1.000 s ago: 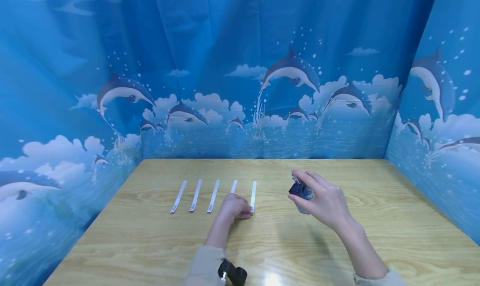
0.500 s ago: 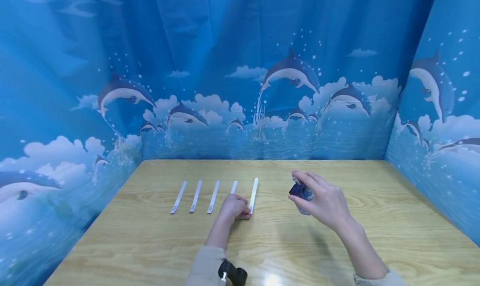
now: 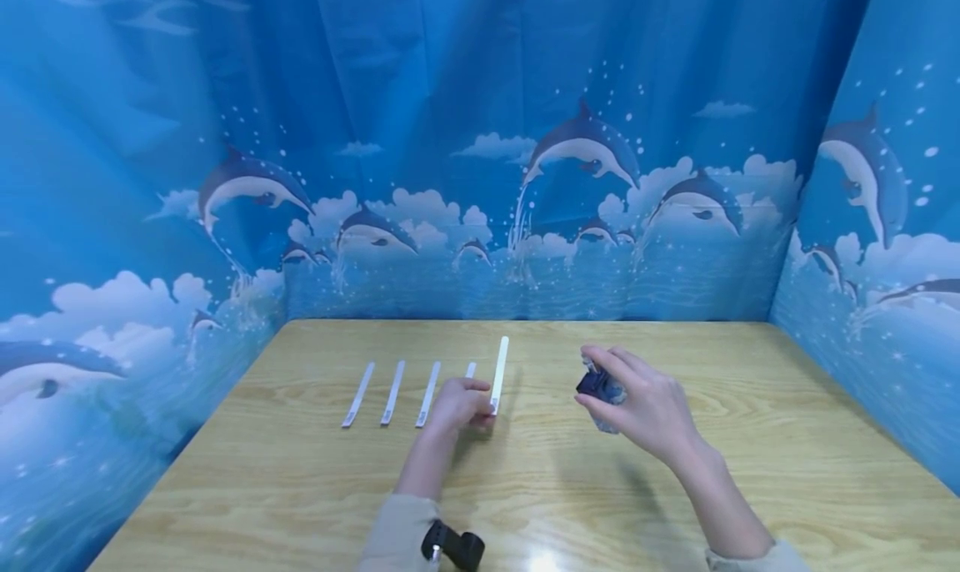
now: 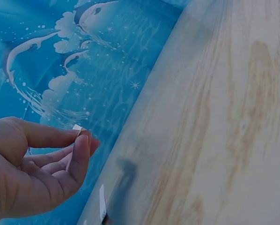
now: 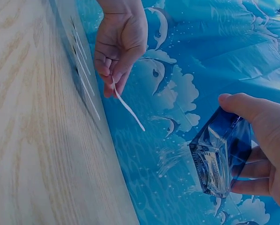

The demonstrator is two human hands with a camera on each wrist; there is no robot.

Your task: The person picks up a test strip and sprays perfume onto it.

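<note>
Between thumb and fingers, my left hand (image 3: 457, 403) pinches the near end of a white paper test strip (image 3: 500, 372), raised off the table and slanting away from me. Only a small tip of this strip (image 4: 78, 128) shows in the left wrist view. My right hand (image 3: 648, 405) grips a blue glass perfume bottle (image 5: 219, 152) with thumb and fingers on opposite sides, held up to the right of the strip. In the right wrist view, the strip's far end (image 5: 135, 120) bends slightly and points towards the bottle, with a gap between them.
Several more white strips (image 3: 393, 391) lie in a spaced row on the wooden table (image 3: 600, 505), left of and partly behind my left hand. A blue dolphin-print curtain (image 3: 420, 138) borders the table's back and sides. A black wrist mount (image 3: 452, 545) sits on my left sleeve.
My left hand has lifted the rightmost strip from the table and shifted it slightly left and away from me. The right hand with the perfume bottle stays almost still.
</note>
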